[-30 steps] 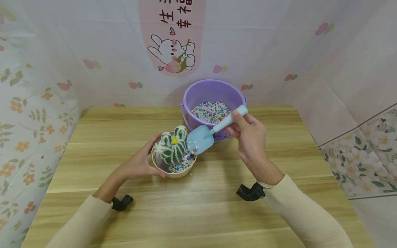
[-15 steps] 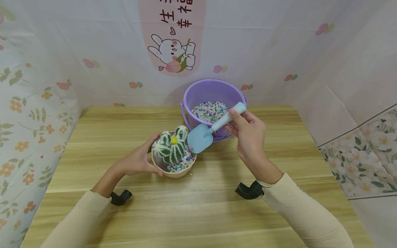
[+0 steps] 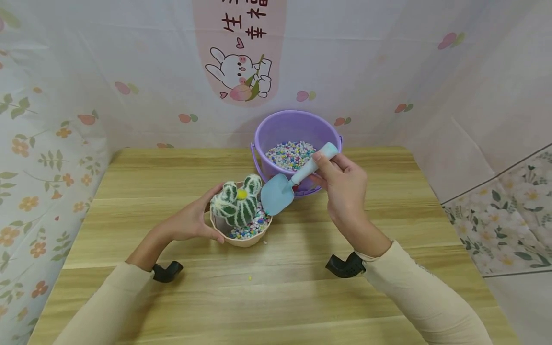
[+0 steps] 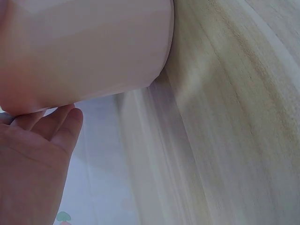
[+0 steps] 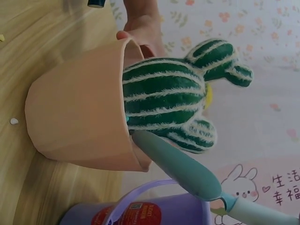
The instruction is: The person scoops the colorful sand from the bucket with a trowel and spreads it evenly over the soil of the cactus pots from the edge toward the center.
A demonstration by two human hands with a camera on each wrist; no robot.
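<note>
My left hand (image 3: 194, 221) holds a peach-coloured flowerpot (image 3: 247, 242) by its left side, thumb near the front rim. In the left wrist view, fingers (image 4: 68, 126) lie against the pot wall. Inside the pot stands a green cactus (image 3: 238, 214) with white fuzzy ribs and a yellow flower, small multicoloured pebbles (image 3: 251, 228) beside it. My right hand (image 3: 346, 191) grips a light-blue trowel (image 3: 277, 194) by its handle, blade slanting down to the pot's right rim. In the right wrist view, the trowel's tip dips just inside the rim, next to the cactus.
A purple bucket (image 3: 268, 165), part full of pebbles (image 3: 290, 155), stands behind the pot, its handle (image 5: 140, 190) hanging down. A white pebble (image 5: 14, 121) and a yellow one (image 3: 249, 278) lie on the wooden table (image 3: 276, 306). Patterned cloth (image 3: 155, 72) hangs behind.
Pebbles on the trowel blade have slid off into the pot, leaving a small teal bit at the tip. The trowel handle has tipped up and shifted slightly left; the left hand still holds the pot.
</note>
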